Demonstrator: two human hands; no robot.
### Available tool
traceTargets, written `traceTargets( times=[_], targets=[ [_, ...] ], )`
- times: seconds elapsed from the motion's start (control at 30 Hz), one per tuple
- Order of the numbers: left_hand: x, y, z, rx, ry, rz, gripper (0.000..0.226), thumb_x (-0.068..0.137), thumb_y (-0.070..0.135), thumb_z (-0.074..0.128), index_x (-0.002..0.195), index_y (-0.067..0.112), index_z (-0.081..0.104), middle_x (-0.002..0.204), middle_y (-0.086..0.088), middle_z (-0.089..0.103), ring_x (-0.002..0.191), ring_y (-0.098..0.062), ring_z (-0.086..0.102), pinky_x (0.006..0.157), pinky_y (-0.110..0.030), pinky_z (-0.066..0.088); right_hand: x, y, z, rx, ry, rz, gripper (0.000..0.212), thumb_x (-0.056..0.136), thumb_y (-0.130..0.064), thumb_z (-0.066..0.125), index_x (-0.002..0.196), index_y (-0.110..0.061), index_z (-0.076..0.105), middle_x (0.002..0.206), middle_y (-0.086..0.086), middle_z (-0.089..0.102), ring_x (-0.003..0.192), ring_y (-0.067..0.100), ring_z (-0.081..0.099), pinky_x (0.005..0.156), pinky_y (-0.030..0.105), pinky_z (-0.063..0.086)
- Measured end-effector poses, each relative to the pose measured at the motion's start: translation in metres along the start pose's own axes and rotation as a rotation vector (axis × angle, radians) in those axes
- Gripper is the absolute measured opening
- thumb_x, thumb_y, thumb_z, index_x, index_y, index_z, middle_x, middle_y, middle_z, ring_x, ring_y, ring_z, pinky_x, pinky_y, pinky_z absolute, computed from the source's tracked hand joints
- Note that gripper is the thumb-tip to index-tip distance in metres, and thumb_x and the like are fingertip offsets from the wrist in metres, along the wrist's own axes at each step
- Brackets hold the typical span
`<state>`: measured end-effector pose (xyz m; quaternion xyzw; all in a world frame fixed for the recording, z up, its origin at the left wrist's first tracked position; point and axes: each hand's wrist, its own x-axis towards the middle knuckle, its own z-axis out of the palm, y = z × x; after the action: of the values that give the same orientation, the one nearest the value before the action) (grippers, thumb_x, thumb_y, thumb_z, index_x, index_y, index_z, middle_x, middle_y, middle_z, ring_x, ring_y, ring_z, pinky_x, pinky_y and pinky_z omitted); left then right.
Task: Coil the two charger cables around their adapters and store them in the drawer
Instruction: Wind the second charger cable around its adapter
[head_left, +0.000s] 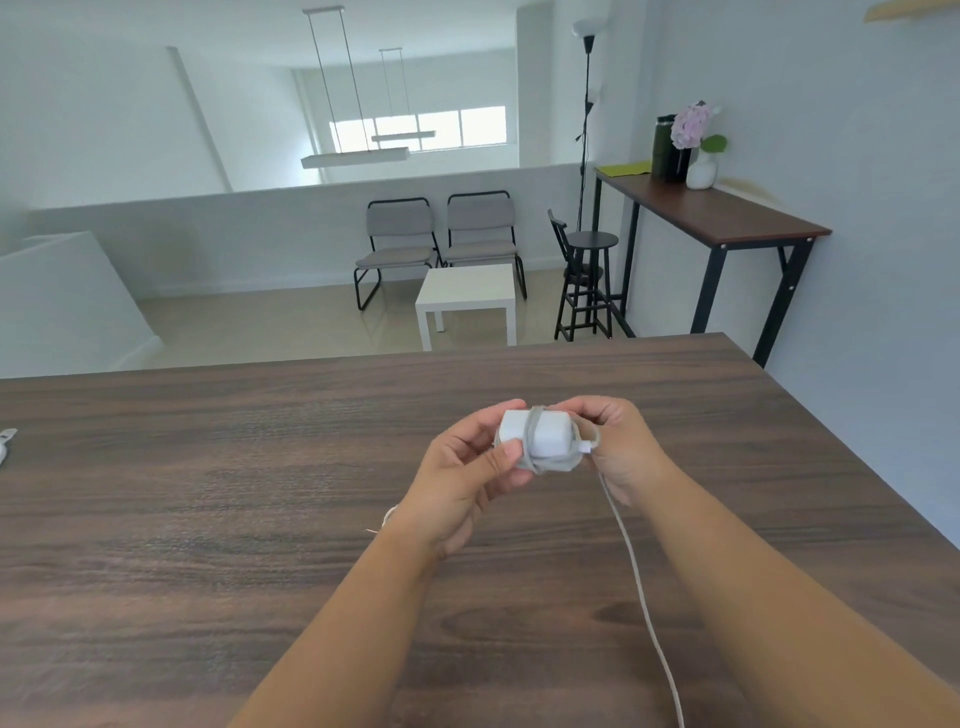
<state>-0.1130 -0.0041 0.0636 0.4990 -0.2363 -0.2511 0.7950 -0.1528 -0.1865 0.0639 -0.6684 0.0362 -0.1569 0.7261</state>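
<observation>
Head view: the left hand (467, 462) grips the white adapter (540, 434) above the table (208, 519) while the right hand (618, 447) pinches its cable (636, 566); if that pinch slackens, I reckon the wound turns spring loose.

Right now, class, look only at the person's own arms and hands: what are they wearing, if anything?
Both forearms are bare, with no sleeves in view. The left hand and right hand wear no gloves, and no rings show. A thin pale string or band sits at the left wrist, with a loose end sticking out. No watch shows.
</observation>
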Motion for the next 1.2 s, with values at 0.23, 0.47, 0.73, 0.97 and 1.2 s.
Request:
traceTargets(
  times=[0.23,0.47,0.73,0.97,1.2],
  targets=[
    [0.019,-0.007,0.008,-0.176,0.255,0.086,0.045,0.079,0.009,0.065,0.124,0.010,0.059,0.107,-0.004,0.070,0.091,-0.015,0.071,0.072,-0.022,0.059,-0.018,0.021,0.017,-0.571,0.081,-0.193,0.021,0.093,-0.013,0.059,0.102,-0.024,0.075,0.083,-0.001,0.074,0.073,0.009,0.063,0.073,0.020,0.047],
    [0.020,-0.016,0.002,0.185,0.414,0.153,0.033,0.084,0.009,0.072,0.113,0.024,0.066,0.108,-0.002,0.067,0.094,-0.016,0.066,0.081,-0.031,0.058,-0.027,0.002,0.014,-1.158,-0.158,-0.366,0.022,0.094,-0.030,0.046,0.080,-0.020,0.060,0.076,-0.004,0.063,0.074,0.020,0.057,0.068,0.036,0.048],
    [0.016,-0.016,0.000,0.830,0.300,0.264,0.044,0.082,0.025,0.077,0.120,0.039,0.061,0.104,0.007,0.058,0.094,0.001,0.058,0.078,-0.006,0.043,-0.004,-0.060,-0.005,-1.391,-0.339,-0.316,0.020,0.094,-0.036,0.051,0.090,-0.026,0.068,0.085,-0.011,0.067,0.082,0.010,0.059,0.073,0.032,0.049],
    [0.011,-0.006,-0.007,0.746,0.055,0.150,0.042,0.081,0.024,0.078,0.118,0.042,0.066,0.099,0.008,0.060,0.083,-0.010,0.060,0.081,-0.025,0.050,0.009,-0.064,-0.023,-1.016,-0.298,-0.197,0.007,0.087,-0.031,0.067,0.083,-0.031,0.073,0.071,-0.019,0.066,0.068,-0.004,0.056,0.068,0.017,0.044],
    [0.000,0.005,0.004,0.304,-0.045,0.023,0.043,0.079,0.009,0.074,0.120,0.021,0.068,0.123,-0.020,0.062,0.094,-0.020,0.066,0.078,-0.028,0.055,0.004,-0.023,-0.025,-0.398,-0.216,-0.029,0.014,0.092,-0.016,0.062,0.088,-0.008,0.073,0.076,0.007,0.070,0.067,0.007,0.059,0.063,0.022,0.048]
  ],
)
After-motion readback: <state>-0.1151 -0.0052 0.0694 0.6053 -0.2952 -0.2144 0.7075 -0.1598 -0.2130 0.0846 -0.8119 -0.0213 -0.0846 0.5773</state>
